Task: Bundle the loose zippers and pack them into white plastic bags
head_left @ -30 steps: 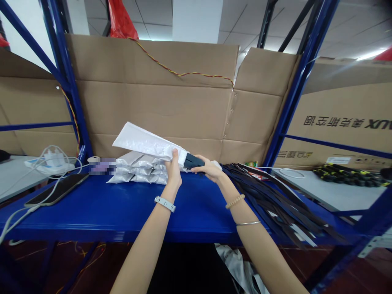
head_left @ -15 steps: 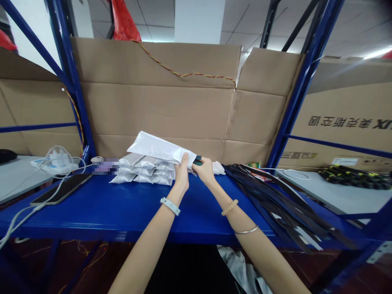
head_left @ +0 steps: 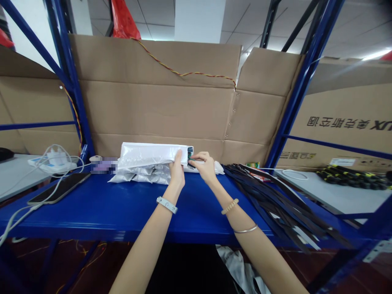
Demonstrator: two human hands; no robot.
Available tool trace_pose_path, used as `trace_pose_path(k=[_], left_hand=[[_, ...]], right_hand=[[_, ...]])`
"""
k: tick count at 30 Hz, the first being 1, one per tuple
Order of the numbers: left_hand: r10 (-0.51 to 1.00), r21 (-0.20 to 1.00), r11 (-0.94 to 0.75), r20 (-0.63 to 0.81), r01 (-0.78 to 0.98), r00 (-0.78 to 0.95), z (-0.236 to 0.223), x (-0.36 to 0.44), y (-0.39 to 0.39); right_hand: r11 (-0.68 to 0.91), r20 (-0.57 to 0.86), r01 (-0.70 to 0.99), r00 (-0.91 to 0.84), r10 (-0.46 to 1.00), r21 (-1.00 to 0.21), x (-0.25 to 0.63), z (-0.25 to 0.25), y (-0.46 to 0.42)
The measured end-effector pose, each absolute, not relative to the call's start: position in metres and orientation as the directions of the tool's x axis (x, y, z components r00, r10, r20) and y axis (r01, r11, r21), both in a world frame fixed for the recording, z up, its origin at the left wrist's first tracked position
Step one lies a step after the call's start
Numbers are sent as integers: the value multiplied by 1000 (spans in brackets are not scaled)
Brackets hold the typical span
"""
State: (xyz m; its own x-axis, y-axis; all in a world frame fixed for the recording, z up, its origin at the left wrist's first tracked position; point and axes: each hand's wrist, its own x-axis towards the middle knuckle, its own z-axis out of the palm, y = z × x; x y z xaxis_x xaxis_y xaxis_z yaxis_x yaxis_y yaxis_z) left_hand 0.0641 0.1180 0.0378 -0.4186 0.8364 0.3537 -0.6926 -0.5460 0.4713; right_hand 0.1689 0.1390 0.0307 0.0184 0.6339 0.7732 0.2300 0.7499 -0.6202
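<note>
My left hand grips a white plastic mailer bag near its open end, holding it level just above a stack of silver-white packets. My right hand pinches a dark item with a green mark at the bag's mouth. Most of that item lies hidden inside the bag. Both hands are close together, just over the blue steel shelf.
A heap of long black straps lies on the shelf to the right. To the left are a phone or tablet, a white power strip with cables, and a tape roll. Cardboard sheets line the back.
The white bag has swung from tilted up to nearly level. The dark item has gone further into its mouth, and my hands have moved closer together.
</note>
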Motion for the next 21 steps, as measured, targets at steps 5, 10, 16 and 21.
trace_pose_path(k=[5, 10, 16, 21], left_hand=[[869, 577, -473, 429, -666, -246, 24, 77, 118], [878, 613, -451, 436, -649, -198, 20, 81, 118], [833, 597, -548, 455, -586, -316, 30, 67, 119], [834, 626, -549, 361, -554, -418, 32, 59, 121]], right_hand=[[731, 766, 246, 95, 636, -637, 167, 24, 142], [736, 767, 233, 85, 636, -636, 166, 23, 141], [757, 780, 203, 65, 623, -621, 169, 32, 136], [708, 723, 156, 228, 652, -689, 171, 33, 134]])
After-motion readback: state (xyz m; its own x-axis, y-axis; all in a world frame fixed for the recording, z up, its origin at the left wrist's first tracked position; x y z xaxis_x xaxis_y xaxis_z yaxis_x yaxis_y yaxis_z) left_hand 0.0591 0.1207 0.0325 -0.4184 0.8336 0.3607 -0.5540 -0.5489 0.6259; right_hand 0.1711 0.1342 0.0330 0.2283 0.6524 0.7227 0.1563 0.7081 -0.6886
